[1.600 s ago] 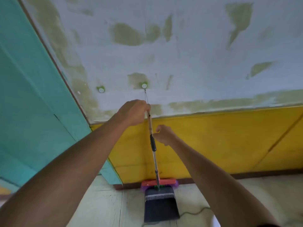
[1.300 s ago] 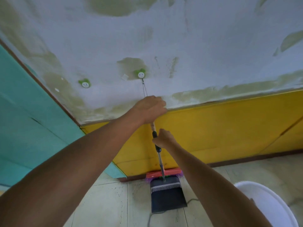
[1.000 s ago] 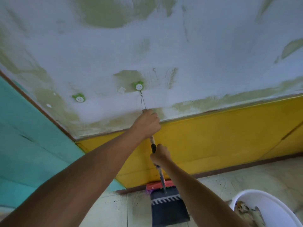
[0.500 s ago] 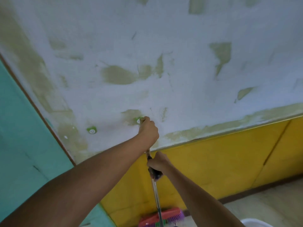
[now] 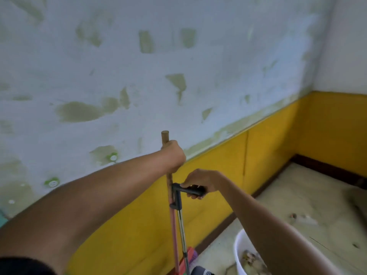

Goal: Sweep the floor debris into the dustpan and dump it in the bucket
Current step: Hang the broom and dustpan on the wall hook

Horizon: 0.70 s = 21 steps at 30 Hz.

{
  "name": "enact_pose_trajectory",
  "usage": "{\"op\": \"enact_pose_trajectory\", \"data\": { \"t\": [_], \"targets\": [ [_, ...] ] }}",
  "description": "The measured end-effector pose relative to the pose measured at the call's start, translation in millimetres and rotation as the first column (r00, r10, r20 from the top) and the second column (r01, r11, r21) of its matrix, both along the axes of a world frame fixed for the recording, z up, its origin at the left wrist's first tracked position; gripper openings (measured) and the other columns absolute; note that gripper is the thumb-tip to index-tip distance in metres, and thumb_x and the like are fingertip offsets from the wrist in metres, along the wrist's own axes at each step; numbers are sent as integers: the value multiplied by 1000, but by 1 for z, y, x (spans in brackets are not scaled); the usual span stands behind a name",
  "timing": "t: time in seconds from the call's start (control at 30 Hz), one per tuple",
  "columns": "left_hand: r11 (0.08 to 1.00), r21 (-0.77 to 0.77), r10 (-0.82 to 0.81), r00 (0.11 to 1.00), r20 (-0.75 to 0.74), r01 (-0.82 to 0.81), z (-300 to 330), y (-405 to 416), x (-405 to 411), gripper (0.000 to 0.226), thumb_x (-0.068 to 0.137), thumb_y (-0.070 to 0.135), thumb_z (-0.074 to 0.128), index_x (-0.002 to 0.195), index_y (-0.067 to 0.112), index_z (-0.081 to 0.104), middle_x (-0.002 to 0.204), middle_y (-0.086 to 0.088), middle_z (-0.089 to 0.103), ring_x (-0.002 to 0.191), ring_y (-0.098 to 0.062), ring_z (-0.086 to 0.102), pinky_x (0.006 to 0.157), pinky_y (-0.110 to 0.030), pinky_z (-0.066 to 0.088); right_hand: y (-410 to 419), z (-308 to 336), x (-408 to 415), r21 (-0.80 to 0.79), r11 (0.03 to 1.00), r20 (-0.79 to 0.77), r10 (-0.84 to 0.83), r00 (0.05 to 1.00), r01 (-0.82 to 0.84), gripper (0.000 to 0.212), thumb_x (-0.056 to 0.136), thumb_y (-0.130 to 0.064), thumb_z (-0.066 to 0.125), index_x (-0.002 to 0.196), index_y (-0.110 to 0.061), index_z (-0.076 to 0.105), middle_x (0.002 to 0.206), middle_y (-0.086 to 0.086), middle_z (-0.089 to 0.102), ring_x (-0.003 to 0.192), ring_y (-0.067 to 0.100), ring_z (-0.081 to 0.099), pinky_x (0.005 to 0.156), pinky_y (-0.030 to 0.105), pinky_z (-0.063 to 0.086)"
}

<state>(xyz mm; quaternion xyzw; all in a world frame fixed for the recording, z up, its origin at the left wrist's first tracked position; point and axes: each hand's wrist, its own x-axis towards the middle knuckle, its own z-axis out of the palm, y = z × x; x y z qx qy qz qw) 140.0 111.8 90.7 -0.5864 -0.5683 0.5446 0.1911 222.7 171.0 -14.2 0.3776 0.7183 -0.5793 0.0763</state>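
Note:
My left hand (image 5: 173, 155) grips the top of the broom's wooden handle (image 5: 165, 137), whose pink shaft runs down to the red broom head (image 5: 189, 255) at the bottom edge. My right hand (image 5: 200, 180) holds the black grip (image 5: 190, 190) of the dustpan's metal pole (image 5: 181, 225); that grip is clipped beside the broom shaft. Only a corner of the dark dustpan (image 5: 201, 271) shows at the bottom. The white bucket (image 5: 239, 249), with debris inside, stands on the floor at lower right, partly behind my right forearm.
A white patchy wall with yellow lower panels (image 5: 268, 155) stands straight ahead. Two green smiley hooks (image 5: 113, 157) (image 5: 52, 182) are stuck on it at left. Bits of debris (image 5: 293, 216) lie on the pale floor at right, near the room's corner.
The broom's loop has come off the green wall hook. Both hands have brought broom and dustpan away from the wall, and the view has swung right, showing the bucket and floor.

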Motion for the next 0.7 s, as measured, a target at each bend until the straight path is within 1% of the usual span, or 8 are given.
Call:
{"op": "enact_pose_trajectory", "data": {
  "t": [0.1,0.2,0.27,0.37,0.47,0.57,0.67,0.7],
  "targets": [
    [999,20,-33,999,26,33,17,9,60,40,78,58,66,99,25,58,81,6,57,72,-18,57,61,-30,43,13,20,71,-58,998,-22,22,1000,-23,23,94,-22,63,105,-2,57,90,15,63,62,22,62,52,31,50],
    [997,40,-61,998,29,60,35,11,126,47,74,68,64,97,27,59,78,9,55,63,-13,51,50,-29,38,20,41,144,-121,992,-17,44,999,-45,25,94,-20,62,113,-4,56,96,14,64,70,24,63,60,32,55],
    [992,52,-116,992,45,114,44,10,172,47,75,66,64,103,28,63,80,11,55,67,-13,54,48,-29,37,17,49,194,-148,989,-24,-14,1000,10,22,96,-17,59,113,-3,58,98,14,66,72,25,64,62,33,56],
    [984,60,-169,984,63,165,56,8,243,46,78,61,66,110,28,66,94,12,63,85,-13,59,52,-28,41,2,59,265,-160,981,-72,-121,990,108,19,97,-16,55,110,-3,60,95,12,68,70,22,62,63,31,53],
    [988,72,-141,987,76,136,69,3,306,44,82,57,63,112,25,67,94,12,64,81,-9,59,56,-25,43,-18,69,332,-179,957,-166,-258,952,229,23,98,-17,53,113,0,58,92,12,66,66,18,62,58,25,54],
    [994,33,-112,986,127,108,78,-1,361,46,87,51,61,118,17,65,103,5,64,86,-11,60,58,-24,45,-44,71,402,-303,864,-339,-492,802,402,22,100,-17,50,116,-2,53,97,17,61,73,20,61,56,22,56],
    [991,-1,-134,968,210,137,79,-5,415,48,89,46,60,123,12,64,112,0,65,102,-15,61,73,-25,46,-77,55,469,-485,704,-467,-710,527,519,20,100,-18,52,113,-4,56,95,17,58,76,21,60,58,21,59],
    [989,-19,-139,960,242,148,79,-8,434,47,89,45,61,120,11,65,106,-2,64,97,-15,61,78,-27,46,-88,46,489,-534,649,-498,-759,419,542,18,98,-17,55,109,-4,59,92,15,59,76,20,60,60,20,59]
  ]
}}
